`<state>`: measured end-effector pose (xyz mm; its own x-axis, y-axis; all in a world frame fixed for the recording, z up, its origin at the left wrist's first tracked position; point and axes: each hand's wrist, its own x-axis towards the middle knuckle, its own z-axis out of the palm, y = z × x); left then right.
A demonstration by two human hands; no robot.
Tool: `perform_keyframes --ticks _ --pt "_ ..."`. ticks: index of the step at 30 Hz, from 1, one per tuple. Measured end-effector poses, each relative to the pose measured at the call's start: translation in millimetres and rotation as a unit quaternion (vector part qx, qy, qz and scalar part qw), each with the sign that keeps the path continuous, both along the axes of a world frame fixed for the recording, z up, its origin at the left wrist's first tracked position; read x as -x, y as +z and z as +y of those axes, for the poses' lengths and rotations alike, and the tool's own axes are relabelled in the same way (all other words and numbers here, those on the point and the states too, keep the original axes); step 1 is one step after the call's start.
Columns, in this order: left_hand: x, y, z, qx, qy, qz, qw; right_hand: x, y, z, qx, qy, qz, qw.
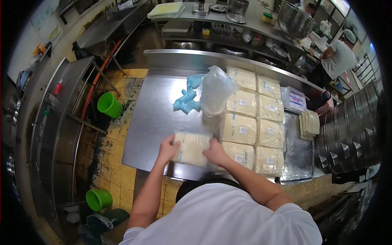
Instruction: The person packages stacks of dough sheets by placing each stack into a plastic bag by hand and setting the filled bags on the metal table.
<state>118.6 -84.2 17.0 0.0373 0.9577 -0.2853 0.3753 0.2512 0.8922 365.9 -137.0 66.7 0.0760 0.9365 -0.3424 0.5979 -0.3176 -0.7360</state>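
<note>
One head-worn camera looks forward and steeply down (a wide, round-edged view).

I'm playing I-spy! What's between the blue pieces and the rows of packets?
A cloudy plastic bag sits between the blue pieces and the packets, in the head view.

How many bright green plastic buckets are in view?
2. One bright green plastic bucket is on the yellow tiled floor, left of the shiny steel table; the other bucket is nearer the person. More may be hidden.
</note>
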Motion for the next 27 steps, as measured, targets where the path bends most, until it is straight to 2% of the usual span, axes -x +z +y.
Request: perform_keyframes --ticks 1,2,5,8,10,11,13,15,16,18,19,21,23,26,27 --pt "4 -21 -3 -0.013 -0.036 0.068 0.997 3 -5 -4 0.033 0.028 -0.048 0.998" --pt "7 -32 -4 -0.016 -0.028 0.048 0.998 10 7 -7 0.087 0.065 -0.081 0.991" --pt "9 -39 -6 -0.01 -0.024 0.018 0.999 21 41 -18 -0.006 0.126 -0.154 0.98" --pt "6 -4 -4 0.013 -0.045 0.056 0.997 18 16 -11 -0.058 0.235 -0.216 0.946" --pt "2 16 -6 0.038 -0.057 0.088 0.994 13 -6 -17 -0.1 0.269 -0.272 0.918" --pt "-1 27 -10 0.005 -0.069 0.151 0.986 10 -17 -20 -0.12 0.286 -0.3 0.902" --pt "-10 52 -18 -0.064 -0.085 0.272 0.956 5 -25 -14 -0.139 0.27 -0.293 0.907" --pt "-14 41 -29 -0.214 -0.165 0.301 0.915 2 -13 -5 -0.169 0.216 -0.248 0.929" --pt "-18 34 -34 -0.289 -0.202 0.311 0.883 1 21 7 -0.192 0.169 -0.208 0.944" --pt "-33 23 -48 -0.272 -0.252 0.325 0.87 -1 99 34 -0.264 0.078 -0.145 0.95" --pt "-37 19 -55 -0.262 -0.277 0.332 0.863 -3 136 52 -0.313 0.034 -0.123 0.941" --pt "-39 18 -58 -0.268 -0.277 0.348 0.855 -19 185 94 -0.487 -0.001 -0.182 0.854" --pt "-40 20 -59 -0.259 -0.273 0.344 0.86 -35 215 138 -0.517 -0.042 -0.208 0.829" --pt "-39 17 -60 -0.265 -0.273 0.357 0.853 -51 194 201 -0.387 -0.092 -0.248 0.883" --pt "-39 17 -60 -0.265 -0.272 0.357 0.853 -53 195 210 -0.293 -0.062 -0.251 0.92"
